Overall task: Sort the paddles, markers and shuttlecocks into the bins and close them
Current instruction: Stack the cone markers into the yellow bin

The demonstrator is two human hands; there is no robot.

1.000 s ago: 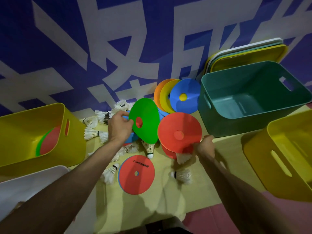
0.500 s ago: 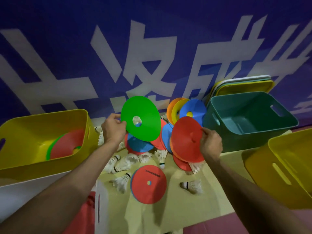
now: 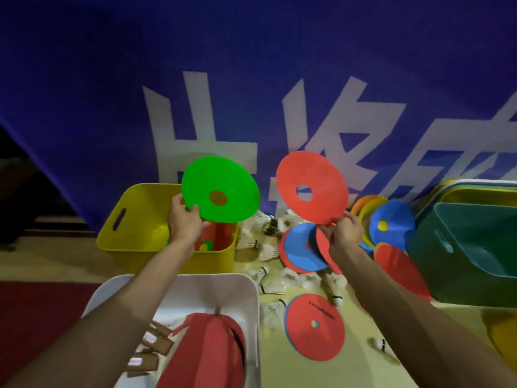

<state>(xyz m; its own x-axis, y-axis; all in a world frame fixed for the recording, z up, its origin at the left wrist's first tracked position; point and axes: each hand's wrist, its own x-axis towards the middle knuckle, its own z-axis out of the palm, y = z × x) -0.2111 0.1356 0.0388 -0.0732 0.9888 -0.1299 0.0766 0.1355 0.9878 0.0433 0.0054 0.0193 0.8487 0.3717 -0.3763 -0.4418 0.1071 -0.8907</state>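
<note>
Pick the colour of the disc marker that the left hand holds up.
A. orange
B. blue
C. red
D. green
D: the left hand grips the green marker by its edge, raised over the yellow bin, while the red marker is pinched by the right hand.

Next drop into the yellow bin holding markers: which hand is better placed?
Left. The left hand holds the green marker right at the yellow bin; the right hand holds the red marker farther off, above the loose pile.
</note>
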